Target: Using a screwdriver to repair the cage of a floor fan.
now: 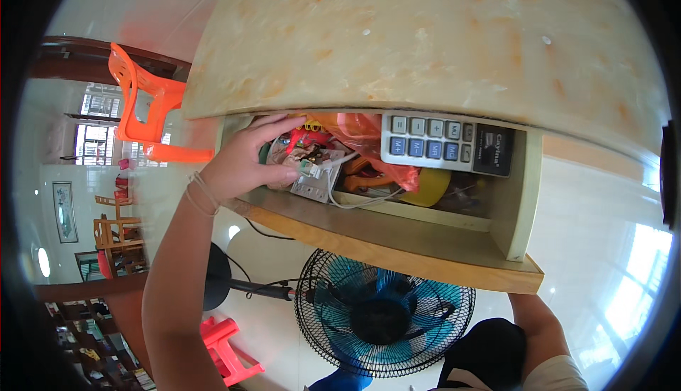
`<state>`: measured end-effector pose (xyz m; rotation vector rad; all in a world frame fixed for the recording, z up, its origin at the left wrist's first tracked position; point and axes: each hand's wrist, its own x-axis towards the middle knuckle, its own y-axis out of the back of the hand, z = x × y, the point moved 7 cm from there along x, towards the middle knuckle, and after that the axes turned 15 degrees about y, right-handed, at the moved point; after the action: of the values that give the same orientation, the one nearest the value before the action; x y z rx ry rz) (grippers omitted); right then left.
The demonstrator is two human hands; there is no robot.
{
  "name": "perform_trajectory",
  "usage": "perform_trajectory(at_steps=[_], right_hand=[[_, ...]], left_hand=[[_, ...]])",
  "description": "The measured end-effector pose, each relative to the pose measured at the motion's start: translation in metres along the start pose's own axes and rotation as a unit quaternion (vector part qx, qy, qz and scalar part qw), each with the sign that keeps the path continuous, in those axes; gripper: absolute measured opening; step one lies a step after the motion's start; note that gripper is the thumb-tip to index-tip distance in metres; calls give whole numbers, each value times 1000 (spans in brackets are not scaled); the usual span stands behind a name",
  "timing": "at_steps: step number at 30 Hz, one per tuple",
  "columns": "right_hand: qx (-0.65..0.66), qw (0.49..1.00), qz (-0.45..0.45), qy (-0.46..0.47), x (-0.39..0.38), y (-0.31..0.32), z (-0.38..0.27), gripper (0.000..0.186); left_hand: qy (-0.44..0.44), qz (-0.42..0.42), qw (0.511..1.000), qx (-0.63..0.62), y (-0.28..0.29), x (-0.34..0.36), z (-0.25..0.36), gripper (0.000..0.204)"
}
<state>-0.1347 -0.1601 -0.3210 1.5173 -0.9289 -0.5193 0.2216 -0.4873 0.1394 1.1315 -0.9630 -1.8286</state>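
A: Where is the left hand (245, 164)?

B: Inside the open drawer (397, 238), at its left end. The fingers reach in over the near edge and curl round a small pale packet (316, 178) with a white cable (355, 201) trailing from it. The thumb presses on the packet from the near side, so the hand is clamped on it, though the fingertips are partly lost in the clutter.

A: And the packet itself?

B: It lies in the left part of the drawer, just beside the left wall, on top of other odds and ends. The cable runs from it to the right along the near inside wall.

A: What else is in there?

B: An orange plastic bag (369, 142) bunched up in the middle, touching the packet's right side. A grey calculator (447, 142) sits to the right of the bag, at the far side, partly under the edge of the marbled tabletop (425, 36). Something round and yellow (429, 189) lies near the calculator, half under the bag.

A: The right hand?

B: Only the right forearm (539, 320) shows, rising from the lower edge to the underside of the drawer front at its right corner. The hand is hidden behind the wood, so I cannot tell whether it grips anything.

A: Around the table?

B: A standing fan (383, 313) with blue blades lies below the drawer, an orange plastic chair (145, 107) stands far left, and a red stool (227, 348) is down by the left arm
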Motion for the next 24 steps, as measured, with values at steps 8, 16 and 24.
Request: perform_trajectory(at_steps=[8,16,24], right_hand=[[-7,1000,5,-9,14,25,-3,48],[83,996,36,-16,61,103,-11,54],[72,995,57,-41,71,113,-12,40]], left_hand=[[-52,-133,990,-6,-8,-22,60,28],[7,-410,911,53,-111,5,74,42],[118,-185,925,310,-86,10,62,49]])
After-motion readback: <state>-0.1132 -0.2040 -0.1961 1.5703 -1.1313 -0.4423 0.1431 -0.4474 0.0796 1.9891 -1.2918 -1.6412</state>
